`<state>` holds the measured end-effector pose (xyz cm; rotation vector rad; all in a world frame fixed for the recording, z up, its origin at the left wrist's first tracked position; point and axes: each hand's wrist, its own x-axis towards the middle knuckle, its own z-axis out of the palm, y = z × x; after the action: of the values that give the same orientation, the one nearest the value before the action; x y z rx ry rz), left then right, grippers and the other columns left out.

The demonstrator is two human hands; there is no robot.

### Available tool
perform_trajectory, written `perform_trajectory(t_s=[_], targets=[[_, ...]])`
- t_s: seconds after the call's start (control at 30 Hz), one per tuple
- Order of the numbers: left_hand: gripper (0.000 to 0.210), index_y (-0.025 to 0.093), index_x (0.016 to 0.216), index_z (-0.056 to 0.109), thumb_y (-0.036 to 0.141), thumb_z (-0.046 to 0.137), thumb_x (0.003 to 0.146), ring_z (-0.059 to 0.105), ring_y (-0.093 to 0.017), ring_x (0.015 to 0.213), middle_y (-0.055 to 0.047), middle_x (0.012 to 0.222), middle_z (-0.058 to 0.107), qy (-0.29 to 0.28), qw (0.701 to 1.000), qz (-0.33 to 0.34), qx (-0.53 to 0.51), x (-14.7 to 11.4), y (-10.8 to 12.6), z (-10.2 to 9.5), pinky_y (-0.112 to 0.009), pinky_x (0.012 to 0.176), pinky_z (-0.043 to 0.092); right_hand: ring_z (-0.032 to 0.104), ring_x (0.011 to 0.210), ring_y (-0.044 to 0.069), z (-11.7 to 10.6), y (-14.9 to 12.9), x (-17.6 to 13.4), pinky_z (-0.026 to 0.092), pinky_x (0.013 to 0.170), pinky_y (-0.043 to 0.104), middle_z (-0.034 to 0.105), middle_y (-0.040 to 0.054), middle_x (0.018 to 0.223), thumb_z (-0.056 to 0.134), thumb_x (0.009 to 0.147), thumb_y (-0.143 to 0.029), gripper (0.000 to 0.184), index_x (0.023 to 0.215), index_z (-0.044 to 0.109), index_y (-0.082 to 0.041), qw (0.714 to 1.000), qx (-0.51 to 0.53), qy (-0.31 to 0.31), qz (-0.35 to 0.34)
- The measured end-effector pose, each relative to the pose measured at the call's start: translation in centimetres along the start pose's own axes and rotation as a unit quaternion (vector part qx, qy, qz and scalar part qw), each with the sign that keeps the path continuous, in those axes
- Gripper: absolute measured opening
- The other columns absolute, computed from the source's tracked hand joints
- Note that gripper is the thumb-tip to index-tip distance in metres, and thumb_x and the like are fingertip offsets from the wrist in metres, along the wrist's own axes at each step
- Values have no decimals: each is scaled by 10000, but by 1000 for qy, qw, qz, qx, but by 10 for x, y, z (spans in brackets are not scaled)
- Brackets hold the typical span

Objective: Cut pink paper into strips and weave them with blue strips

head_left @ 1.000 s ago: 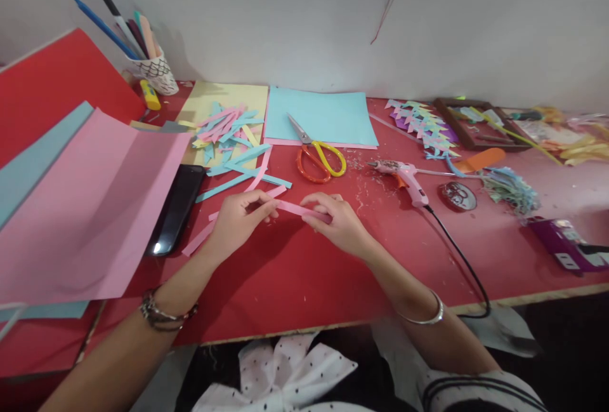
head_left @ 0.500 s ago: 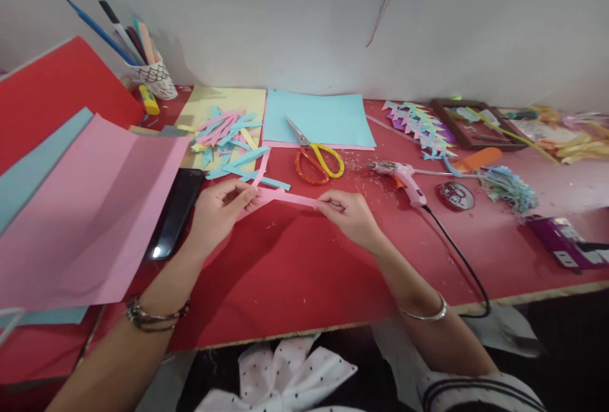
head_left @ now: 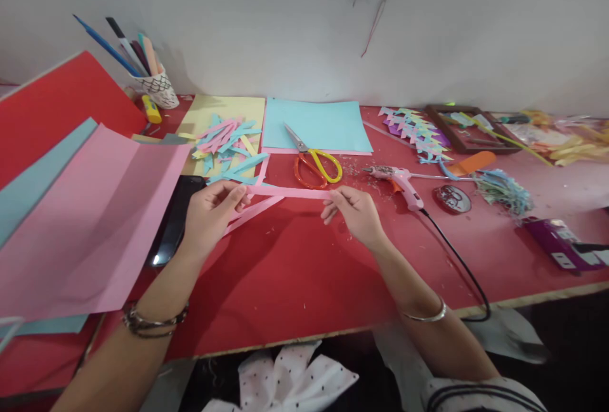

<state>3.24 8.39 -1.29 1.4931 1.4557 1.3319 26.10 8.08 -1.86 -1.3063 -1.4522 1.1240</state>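
A pink paper strip (head_left: pixel 290 192) stretches level between my two hands above the red table. My left hand (head_left: pixel 212 212) pinches its left end between thumb and fingers. At the other end, my right hand (head_left: pixel 353 210) grips the strip with thumb and forefinger, the other fingers curled. More pink strips lie under and beside my left hand, one slanting down toward the table. Just beyond the hands are scissors (head_left: pixel 304 144) with one red and one yellow handle. Behind my left hand sits a pile of cut pink, blue and yellow strips (head_left: pixel 228 139).
Pink sheets (head_left: pixel 95 228) and a black phone (head_left: pixel 176 225) lie at left, near a pen cup (head_left: pixel 159 87). Blue paper (head_left: pixel 328 123) lies at the back. Rightward are a pink glue gun (head_left: pixel 402 183) with a cord, a tape roll (head_left: pixel 451 199) and a wooden tray (head_left: pixel 471 132).
My right hand has moved slightly right, drawing the pink strip out longer and straight. The left hand shifted a little left, and the loose strips below it now show more.
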Motion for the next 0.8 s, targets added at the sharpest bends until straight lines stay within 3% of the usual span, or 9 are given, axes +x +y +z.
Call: perform_trajectory(t_s=[0.23,0.37,0.47,0.53,0.67,0.73,0.8], targets=[[178,202,542,525,260,529,711,467,-82,462,36,501,523,-9,1000,-2,10,0,4,-1,-185,468,424,345,381,49,-3,0,0,277,424,191,356,-69,393,394,770,-305,300,494,390,-188,988,-138,-19,-74],[190,195,544,525,269,525,719,466,-83,458,35,491,517,-14,1000,-5,25,0,5,-1,-188,470,422,299,426,52,-5,-1,2,244,450,203,317,-62,442,371,764,-291,290,495,329,-191,976,-179,-47,-115],[188,193,565,540,297,524,721,478,-91,455,37,484,525,-13,999,-2,52,0,2,-2,-199,479,421,299,441,56,-6,1,3,240,462,203,316,-59,457,354,779,-294,291,510,323,-190,972,-197,-55,-112],[178,197,608,562,314,514,732,517,-106,498,29,526,569,-8,995,21,98,1,-2,-4,-211,520,432,317,450,58,-7,2,4,250,470,199,332,-57,466,357,786,-296,292,517,340,-186,969,-206,-96,-99],[215,208,721,603,352,453,770,583,-171,719,-26,762,660,6,962,103,252,5,-12,-7,-265,652,437,366,433,60,-11,2,4,283,465,189,395,-54,461,375,806,-334,306,546,416,-177,938,-195,-285,-16],[263,205,761,616,402,443,771,584,-217,812,-60,840,665,-13,938,123,325,7,-19,-7,-298,683,431,376,436,61,-12,1,5,286,469,188,411,-51,466,386,807,-342,311,548,423,-175,934,-213,-287,-1],[291,199,774,623,438,458,762,586,-248,839,-79,858,666,-43,919,125,372,8,-25,-5,-324,686,424,378,459,64,-11,1,5,271,482,191,416,-46,480,396,802,-327,309,536,420,-172,937,-257,-236,-21]])
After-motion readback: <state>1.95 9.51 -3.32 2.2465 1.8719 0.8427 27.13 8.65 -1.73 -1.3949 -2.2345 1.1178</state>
